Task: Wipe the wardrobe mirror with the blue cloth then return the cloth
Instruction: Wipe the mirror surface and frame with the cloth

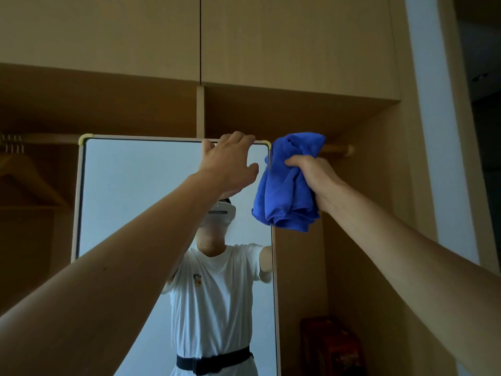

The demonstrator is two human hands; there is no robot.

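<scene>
At top rt corner of mirror point(135, 185): left hand point(226, 161) hooks fingers over frame, prob. steadying it; right hand point(315, 177) clutches bunched blue cloth point(287, 183) beside the rt edge, w/ wiping likely next.

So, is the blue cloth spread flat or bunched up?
Bunched: the blue cloth hangs in crumpled folds, gripped by the right hand.

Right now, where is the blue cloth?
In the head view, the blue cloth hangs bunched in the right hand, right of centre, at the top right corner of the mirror, near the wooden rail.
</scene>
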